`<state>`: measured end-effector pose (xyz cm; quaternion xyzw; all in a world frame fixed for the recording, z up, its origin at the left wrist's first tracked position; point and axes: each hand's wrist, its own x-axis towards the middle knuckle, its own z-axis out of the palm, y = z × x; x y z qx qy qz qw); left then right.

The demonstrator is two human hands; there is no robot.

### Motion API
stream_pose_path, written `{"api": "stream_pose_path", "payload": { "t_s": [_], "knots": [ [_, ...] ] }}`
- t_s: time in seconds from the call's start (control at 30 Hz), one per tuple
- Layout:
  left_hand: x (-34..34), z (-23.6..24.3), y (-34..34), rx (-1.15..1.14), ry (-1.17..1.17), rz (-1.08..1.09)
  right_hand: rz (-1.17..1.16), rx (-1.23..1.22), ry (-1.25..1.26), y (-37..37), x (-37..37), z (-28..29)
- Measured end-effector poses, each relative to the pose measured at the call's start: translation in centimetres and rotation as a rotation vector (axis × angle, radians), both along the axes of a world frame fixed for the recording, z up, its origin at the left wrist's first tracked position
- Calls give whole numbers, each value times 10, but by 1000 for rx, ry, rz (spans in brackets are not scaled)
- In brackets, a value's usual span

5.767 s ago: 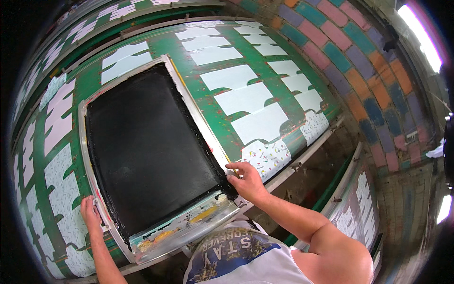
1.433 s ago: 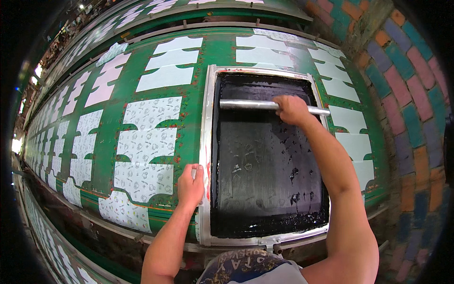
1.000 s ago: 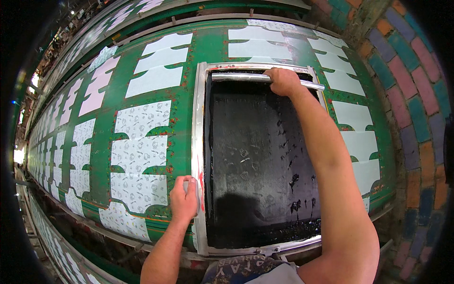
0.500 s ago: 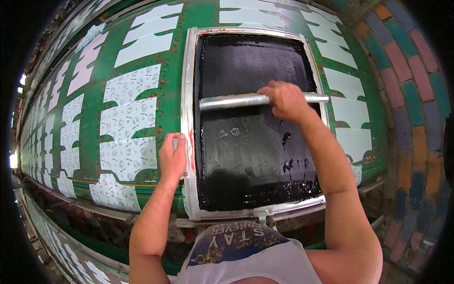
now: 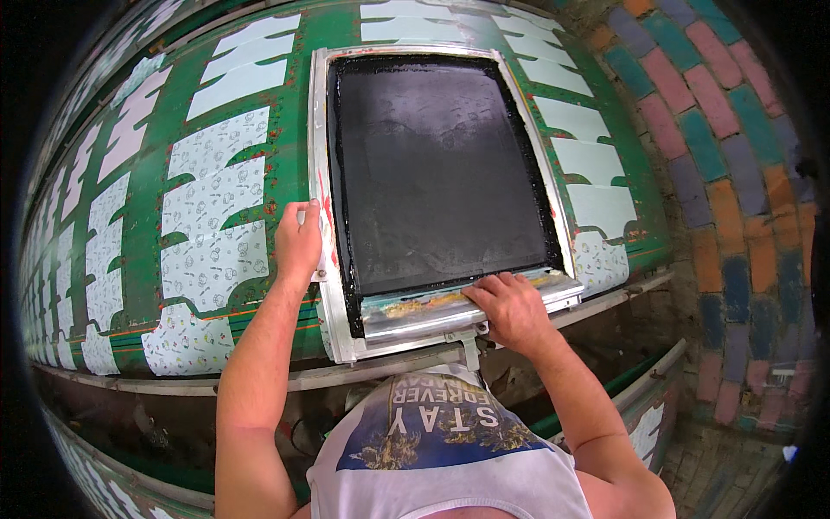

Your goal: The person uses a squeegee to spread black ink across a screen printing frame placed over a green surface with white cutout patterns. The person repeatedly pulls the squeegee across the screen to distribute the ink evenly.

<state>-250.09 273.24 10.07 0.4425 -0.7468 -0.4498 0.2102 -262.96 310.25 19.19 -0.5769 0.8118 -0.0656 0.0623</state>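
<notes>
Left hand (image 5: 299, 244), left of centre: covers most of the handle (image 5: 302, 213) it grips. Right hand (image 5: 512, 310), lower centre: hides a stretch of the metal bar (image 5: 415, 330); its palm side out of sight. Worktop (image 5: 292, 147) beneath the black screen (image 5: 441, 182) concealed. Prints on far-left fabric pieces (image 5: 66, 277) too small to read. Shirt (image 5: 372, 493) cut by bottom edge. Brick wall (image 5: 735, 156), right, lost in dark rim.

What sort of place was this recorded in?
Probably a textile screen-printing workshop. A metal-framed screen coated in something black, likely ink, lies on a long green table, which also carries rows of pale, garment-shaped pieces, some bearing small printed patterns.
</notes>
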Motion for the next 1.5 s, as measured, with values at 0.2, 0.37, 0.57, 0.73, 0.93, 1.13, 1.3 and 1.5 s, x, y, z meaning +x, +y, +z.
{"api": "stream_pose_path", "payload": {
  "t_s": [0.2,0.37,0.57,0.73,0.93,1.13,1.3,1.5],
  "knots": [
    [-3,5,-2,-16,-56,-9,83,56,18,18,12,-2],
    [-3,-3,-3,-69,-65,9,143,95,-45,28,9,-4],
    [-4,-14,-9,-164,-104,2,220,32,-154,49,-6,-7],
    [-4,-15,-10,-240,-171,33,230,-248,-500,96,-39,-12],
    [-6,-17,-10,-350,-245,96,-286,-558,-392,163,-94,-37],
    [-8,-17,-14,-352,-273,104,-598,-579,-640,176,-147,-78],
    [-5,-20,-23,-262,-249,84,-648,-523,-655,168,-162,-85],
    [2,-21,-24,177,-22,194,-732,-375,-692,154,-164,-73]
  ]
}}
